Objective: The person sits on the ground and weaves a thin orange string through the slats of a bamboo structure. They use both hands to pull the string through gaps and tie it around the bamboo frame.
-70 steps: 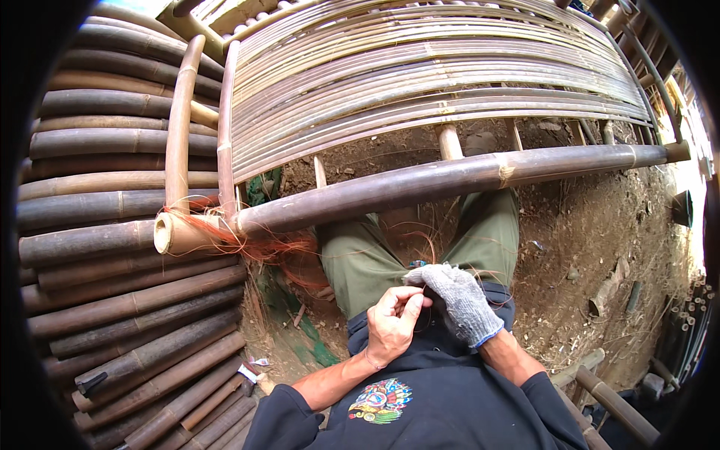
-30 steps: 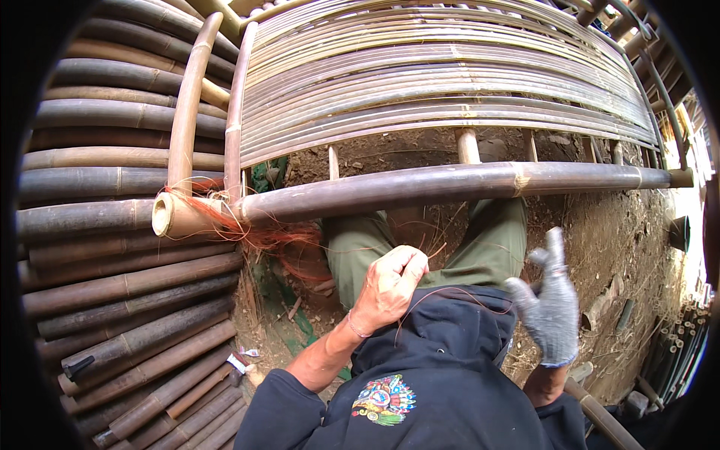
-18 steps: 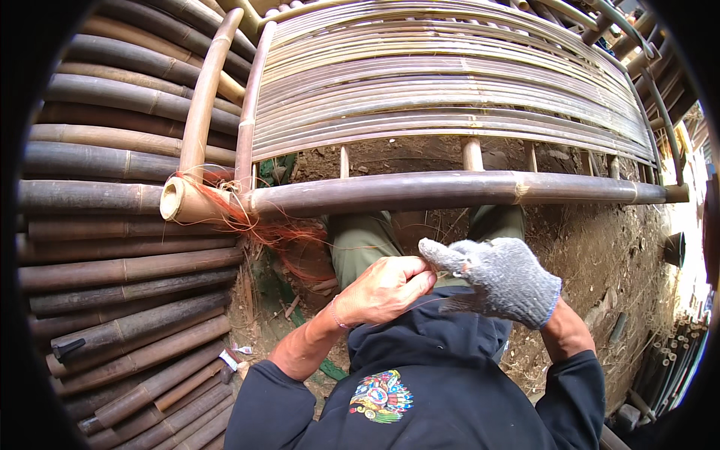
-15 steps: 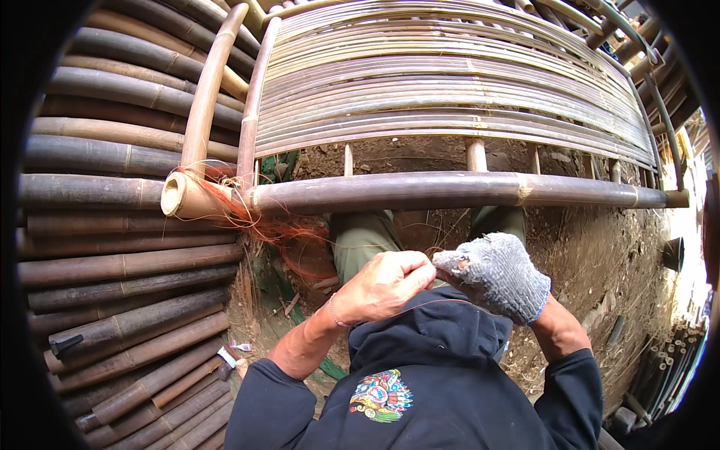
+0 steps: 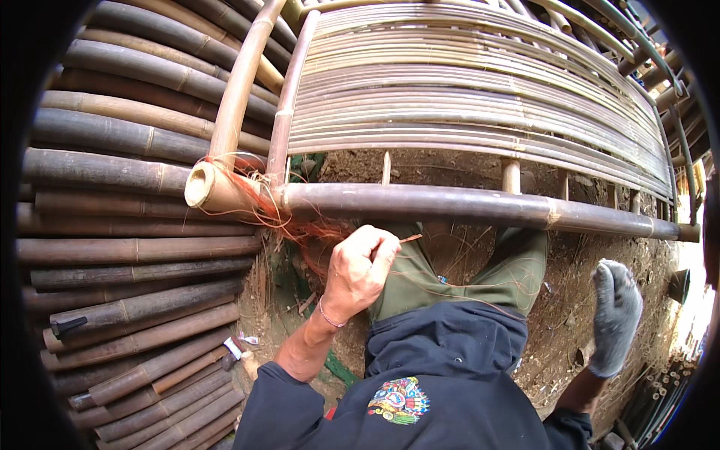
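Observation:
My bare left hand (image 5: 358, 271) is closed in a fist, gripping a thin orange-red strand (image 5: 411, 238) whose short end sticks out past the thumb. More of the fine strand runs across my lap and curves over my right thigh. Out to the right, over the ground, is my right hand (image 5: 616, 319) in a grey knitted glove. Its fingers are pressed together; whatever they pinch, if anything, cannot be made out. Just beyond my left hand, a tangle of orange-red strands (image 5: 271, 214) hangs around the corner joint of a bamboo frame (image 5: 420, 202).
Thin bamboo slats (image 5: 465, 97) span the frame in front of me, and its thick dark front rail crosses above my knees. Stacked bamboo poles (image 5: 135, 247) fill the left side. A small white packet (image 5: 232, 346) lies beside them. Cut bamboo pieces (image 5: 664, 390) stand at the lower right.
My hands were together above my lap. The gloved right hand has swung away to the right, and the left has moved slightly left and up, its strand end now showing. The view has shifted.

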Demonstrator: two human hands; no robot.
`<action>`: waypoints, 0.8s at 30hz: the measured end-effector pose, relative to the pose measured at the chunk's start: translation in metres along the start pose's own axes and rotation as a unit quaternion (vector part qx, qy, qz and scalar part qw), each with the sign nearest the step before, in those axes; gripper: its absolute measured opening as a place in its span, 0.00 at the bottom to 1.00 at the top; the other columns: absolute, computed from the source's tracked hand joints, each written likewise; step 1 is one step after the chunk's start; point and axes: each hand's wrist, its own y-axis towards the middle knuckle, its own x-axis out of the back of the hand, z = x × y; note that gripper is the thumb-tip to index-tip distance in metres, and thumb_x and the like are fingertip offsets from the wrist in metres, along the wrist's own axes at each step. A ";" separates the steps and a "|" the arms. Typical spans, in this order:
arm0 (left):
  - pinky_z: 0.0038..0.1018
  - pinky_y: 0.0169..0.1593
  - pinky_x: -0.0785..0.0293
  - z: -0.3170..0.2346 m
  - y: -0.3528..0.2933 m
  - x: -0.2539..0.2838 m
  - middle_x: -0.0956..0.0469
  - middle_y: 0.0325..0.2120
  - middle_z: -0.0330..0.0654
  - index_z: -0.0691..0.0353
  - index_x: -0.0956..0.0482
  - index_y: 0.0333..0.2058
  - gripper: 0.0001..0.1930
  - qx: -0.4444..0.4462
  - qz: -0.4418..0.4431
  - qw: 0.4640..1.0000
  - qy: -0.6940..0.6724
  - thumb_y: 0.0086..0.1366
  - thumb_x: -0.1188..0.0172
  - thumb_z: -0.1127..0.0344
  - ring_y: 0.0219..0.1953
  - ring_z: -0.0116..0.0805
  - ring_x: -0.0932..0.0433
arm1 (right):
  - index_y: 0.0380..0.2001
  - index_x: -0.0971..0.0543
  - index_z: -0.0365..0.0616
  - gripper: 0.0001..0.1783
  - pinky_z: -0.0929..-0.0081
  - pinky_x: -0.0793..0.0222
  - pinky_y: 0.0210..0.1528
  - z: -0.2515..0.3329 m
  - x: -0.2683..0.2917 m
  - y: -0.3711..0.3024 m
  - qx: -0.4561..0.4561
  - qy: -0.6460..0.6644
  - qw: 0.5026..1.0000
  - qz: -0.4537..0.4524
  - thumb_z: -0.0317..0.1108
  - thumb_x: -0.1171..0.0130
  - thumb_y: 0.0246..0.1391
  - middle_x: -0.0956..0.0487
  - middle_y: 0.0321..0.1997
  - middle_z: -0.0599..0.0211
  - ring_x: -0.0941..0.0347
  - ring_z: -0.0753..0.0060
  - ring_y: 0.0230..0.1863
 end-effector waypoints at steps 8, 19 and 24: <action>0.43 0.43 0.21 0.086 0.139 0.022 0.17 0.35 0.50 0.56 0.16 0.34 0.13 0.114 0.087 0.859 0.492 0.63 0.47 0.57 0.37 0.53 0.17 | 0.56 0.26 0.43 0.27 0.61 0.36 0.63 0.105 -0.152 0.079 0.335 -0.037 0.931 0.139 0.41 0.39 0.55 0.23 0.55 0.52 0.28 0.52 0.57; 0.45 0.43 0.24 0.149 0.170 -0.013 0.20 0.33 0.62 0.67 0.17 0.32 0.16 0.141 0.338 0.908 0.205 0.62 0.46 0.58 0.37 0.60 0.19 | 0.38 0.16 0.38 0.27 0.53 0.28 0.50 0.160 -0.318 0.171 0.288 -0.044 0.839 0.459 0.54 0.47 0.55 0.20 0.43 0.40 0.23 0.39 0.46; 0.46 0.46 0.25 0.145 0.176 -0.018 0.20 0.35 0.61 0.66 0.18 0.35 0.15 0.181 0.352 0.886 0.244 0.63 0.46 0.59 0.41 0.60 0.20 | 0.38 0.17 0.39 0.19 0.53 0.27 0.46 0.132 -0.356 0.179 0.406 0.025 0.816 0.410 0.44 0.46 0.57 0.19 0.41 0.42 0.23 0.40 0.43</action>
